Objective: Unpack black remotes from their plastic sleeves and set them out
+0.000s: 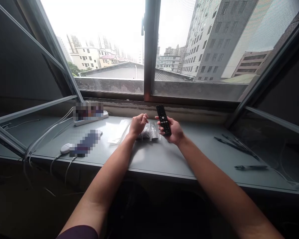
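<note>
A black remote control (162, 120) stands nearly upright in my right hand (176, 131), its button side facing me. The fingers and thumb wrap round its lower half. To the left, my left hand (138, 124) is curled closed above the desk, apart from the remote. Whatever its fingers may hold is hidden. Beneath and behind it lie clear plastic bags (153, 131) with dark contents I cannot identify. White packets or sheets (116, 133) lie to the left of that wrist.
On the grey desk (159, 162), a white power strip (91, 120), a round white charger (65, 148) and a blurred phone-like object (86, 143) sit left, with cables hanging over the front edge. Pens (250, 167) and dark cables (236, 147) lie right. Metal frames and a window surround the desk.
</note>
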Demonstrator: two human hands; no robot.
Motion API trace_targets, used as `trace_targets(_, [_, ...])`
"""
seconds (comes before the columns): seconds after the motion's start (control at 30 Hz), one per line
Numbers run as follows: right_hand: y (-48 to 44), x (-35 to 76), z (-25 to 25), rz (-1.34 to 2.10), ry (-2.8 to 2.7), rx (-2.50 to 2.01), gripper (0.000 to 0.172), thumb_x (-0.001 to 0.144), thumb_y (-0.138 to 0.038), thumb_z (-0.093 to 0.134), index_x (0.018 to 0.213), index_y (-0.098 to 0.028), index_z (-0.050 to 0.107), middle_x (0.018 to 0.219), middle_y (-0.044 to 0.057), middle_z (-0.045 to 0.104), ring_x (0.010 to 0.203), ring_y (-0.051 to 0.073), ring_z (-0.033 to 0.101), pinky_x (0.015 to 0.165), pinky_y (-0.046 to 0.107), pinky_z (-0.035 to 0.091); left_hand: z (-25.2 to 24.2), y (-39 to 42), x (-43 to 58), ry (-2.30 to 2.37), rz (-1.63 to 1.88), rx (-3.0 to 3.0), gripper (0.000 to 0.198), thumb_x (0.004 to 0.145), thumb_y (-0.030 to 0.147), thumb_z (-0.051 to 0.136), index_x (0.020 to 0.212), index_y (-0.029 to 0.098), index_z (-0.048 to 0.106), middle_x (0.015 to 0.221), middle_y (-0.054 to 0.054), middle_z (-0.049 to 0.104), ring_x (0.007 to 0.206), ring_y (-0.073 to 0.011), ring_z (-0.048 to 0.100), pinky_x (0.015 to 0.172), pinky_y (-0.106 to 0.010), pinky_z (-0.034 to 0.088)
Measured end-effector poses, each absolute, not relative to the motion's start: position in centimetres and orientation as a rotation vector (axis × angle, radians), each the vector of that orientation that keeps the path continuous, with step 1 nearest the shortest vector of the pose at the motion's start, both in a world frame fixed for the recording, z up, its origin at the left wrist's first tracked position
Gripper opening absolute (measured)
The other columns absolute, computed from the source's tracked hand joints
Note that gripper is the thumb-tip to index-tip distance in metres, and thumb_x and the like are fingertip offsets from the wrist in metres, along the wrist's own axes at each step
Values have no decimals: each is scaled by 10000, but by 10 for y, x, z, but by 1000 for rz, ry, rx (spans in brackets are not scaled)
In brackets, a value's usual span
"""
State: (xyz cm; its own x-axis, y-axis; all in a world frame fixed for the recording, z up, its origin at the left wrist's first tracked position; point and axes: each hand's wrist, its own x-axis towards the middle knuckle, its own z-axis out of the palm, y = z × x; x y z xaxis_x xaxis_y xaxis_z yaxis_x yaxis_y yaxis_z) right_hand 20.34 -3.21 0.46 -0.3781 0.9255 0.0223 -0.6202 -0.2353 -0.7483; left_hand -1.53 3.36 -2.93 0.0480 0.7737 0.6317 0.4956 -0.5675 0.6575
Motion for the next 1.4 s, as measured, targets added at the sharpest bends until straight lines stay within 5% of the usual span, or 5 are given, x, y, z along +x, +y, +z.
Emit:
trace_targets(0.33, [-29, 205, 7, 1750, -627, -710, 204, 1115, -373, 607, 1122, -196, 707, 1018, 115, 790, 798, 206, 749, 574, 266, 644, -27, 30, -15, 1308, 1513, 2065, 398, 1138, 446, 480, 946, 241, 762, 811, -27, 822, 747, -199, 769, 778, -312, 563])
trace_targets(0.67, [-31, 211, 9, 1911, -745, -568, 309, 1123, -405, 510, 1196, -189, 719, 787, 25, 654, 522, 137, 496, 392, 228, 436, -29, 31, -15, 1294, 1514, 2074, 408, 1136, 468, 474, 946, 247, 760, 812, -29, 820, 741, -202, 762, 755, -310, 560])
trace_targets(0.9, [-29, 206, -1, 1685, -928, -604, 203, 884, -113, 794, 1063, -206, 767, 1070, 49, 803, 877, 175, 752, 792, 297, 653, -26, 28, -15, 1320, 1505, 2070, 413, 1134, 466, 474, 923, 247, 753, 808, -28, 823, 733, -206, 759, 768, -320, 551])
trace_targets(1.1, [-24, 199, -13, 1285, -1203, -648, 489, 644, -332, 1071, 1068, -256, 840, 1030, 24, 834, 1065, 261, 772, 1074, 438, 596, -27, 30, -15, 1327, 1502, 2078, 408, 1138, 458, 475, 936, 249, 760, 805, -22, 821, 737, -202, 758, 762, -313, 545])
trace_targets(1.4, [-37, 193, -2, 929, -1461, -564, 287, 782, -394, 1012, 1006, -272, 880, 1270, 81, 819, 1413, 302, 658, 1262, 441, 461, -28, 30, -15, 1320, 1496, 2072, 388, 1134, 445, 493, 934, 251, 762, 811, -23, 826, 738, -207, 764, 765, -321, 548])
